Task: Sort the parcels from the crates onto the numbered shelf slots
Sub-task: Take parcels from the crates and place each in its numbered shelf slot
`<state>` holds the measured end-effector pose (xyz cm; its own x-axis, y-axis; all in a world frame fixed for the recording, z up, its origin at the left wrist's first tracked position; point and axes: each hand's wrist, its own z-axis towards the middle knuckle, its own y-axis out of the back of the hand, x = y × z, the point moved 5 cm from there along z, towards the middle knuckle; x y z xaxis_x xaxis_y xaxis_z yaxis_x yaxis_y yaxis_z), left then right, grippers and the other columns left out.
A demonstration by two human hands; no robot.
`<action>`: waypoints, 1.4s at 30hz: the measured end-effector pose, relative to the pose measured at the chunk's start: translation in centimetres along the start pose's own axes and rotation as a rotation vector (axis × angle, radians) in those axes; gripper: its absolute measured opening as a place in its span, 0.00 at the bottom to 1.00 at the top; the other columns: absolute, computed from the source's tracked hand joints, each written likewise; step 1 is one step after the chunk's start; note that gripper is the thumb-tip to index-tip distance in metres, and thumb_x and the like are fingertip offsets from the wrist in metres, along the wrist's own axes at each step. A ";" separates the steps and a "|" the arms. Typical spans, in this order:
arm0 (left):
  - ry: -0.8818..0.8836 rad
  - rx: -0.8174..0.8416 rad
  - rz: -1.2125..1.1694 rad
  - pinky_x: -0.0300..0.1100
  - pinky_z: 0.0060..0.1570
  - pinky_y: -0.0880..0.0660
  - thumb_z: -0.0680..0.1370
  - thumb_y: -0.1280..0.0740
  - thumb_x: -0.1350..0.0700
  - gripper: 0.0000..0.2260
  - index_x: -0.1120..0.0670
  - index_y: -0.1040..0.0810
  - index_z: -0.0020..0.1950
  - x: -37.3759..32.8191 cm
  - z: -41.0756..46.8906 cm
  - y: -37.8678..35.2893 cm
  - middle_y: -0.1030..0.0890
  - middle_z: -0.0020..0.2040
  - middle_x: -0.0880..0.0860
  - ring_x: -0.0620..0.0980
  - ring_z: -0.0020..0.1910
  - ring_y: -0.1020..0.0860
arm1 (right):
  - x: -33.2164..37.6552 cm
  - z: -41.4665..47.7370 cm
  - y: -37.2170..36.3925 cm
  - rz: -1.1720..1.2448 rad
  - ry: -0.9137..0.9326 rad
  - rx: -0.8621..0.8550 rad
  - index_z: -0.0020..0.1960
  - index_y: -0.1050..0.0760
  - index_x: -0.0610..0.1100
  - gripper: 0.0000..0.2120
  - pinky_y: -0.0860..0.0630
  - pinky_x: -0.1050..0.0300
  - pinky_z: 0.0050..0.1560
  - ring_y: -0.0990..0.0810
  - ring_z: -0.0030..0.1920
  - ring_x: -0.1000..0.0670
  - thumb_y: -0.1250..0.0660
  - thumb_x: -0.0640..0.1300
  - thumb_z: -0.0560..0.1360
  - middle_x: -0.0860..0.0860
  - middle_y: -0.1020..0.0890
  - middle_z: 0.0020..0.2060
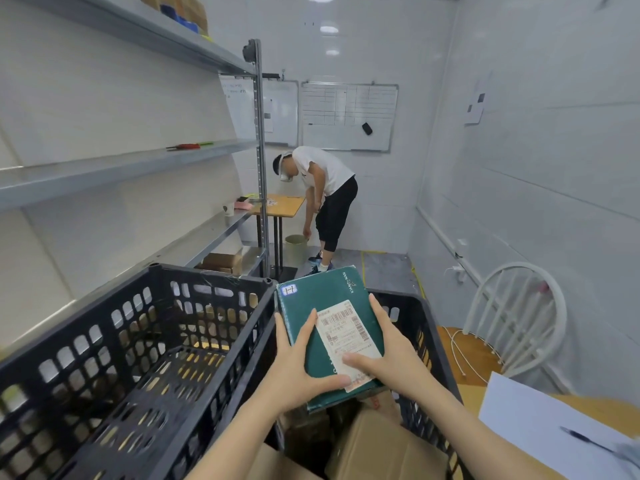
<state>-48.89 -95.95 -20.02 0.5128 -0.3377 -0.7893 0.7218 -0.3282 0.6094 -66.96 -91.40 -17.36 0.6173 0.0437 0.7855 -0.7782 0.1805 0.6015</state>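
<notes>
While above crate (401, 295) of boxes (381, 441), parcel (322, 296)

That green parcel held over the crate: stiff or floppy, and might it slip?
Likely stiff: the green parcel juts out flat, gripped near one end by the left hand and right hand. Its smooth-looking cover may slip.

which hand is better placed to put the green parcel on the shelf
Probably left: the left hand grips the parcel on its shelf side; the right hand would reach across.
</notes>
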 end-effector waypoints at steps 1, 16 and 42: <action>0.008 -0.010 -0.015 0.44 0.72 0.42 0.60 0.23 0.34 0.57 0.34 0.59 0.77 0.1 0.1 -0.1 0.73 0.76 0.48 0.42 0.76 0.55 | 0.0 0.0 0.0 0.002 0.000 -0.001 0.76 0.57 0.67 0.53 0.27 0.57 0.61 0.28 0.64 0.59 0.25 0.60 0.64 0.60 0.29 0.67; 0.054 -0.070 -0.087 0.43 0.61 0.31 0.58 0.21 0.36 0.59 0.32 0.60 0.76 0.8 1.6 -0.7 0.38 0.68 0.48 0.45 0.63 0.33 | 0.2 0.2 0.4 -0.084 0.021 0.051 0.72 0.66 0.71 0.54 0.29 0.50 0.68 0.32 0.69 0.58 0.26 0.57 0.68 0.61 0.33 0.71; -0.172 -0.566 0.167 0.57 0.68 0.34 0.58 0.17 0.46 0.57 0.30 0.52 0.75 -5.3 -3.2 19.0 0.37 0.73 0.50 0.51 0.70 0.35 | 17.0 2.6 4.1 -0.608 0.516 -0.031 0.77 0.41 0.50 0.33 0.38 0.50 0.73 0.34 0.72 0.51 0.34 0.58 0.77 0.53 0.31 0.73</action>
<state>-36.40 -97.57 -4.46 0.5920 -0.4969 -0.6345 0.7971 0.2451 0.5518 -59.92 -92.43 -1.16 0.9141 0.3766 0.1505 -0.2893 0.3454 0.8927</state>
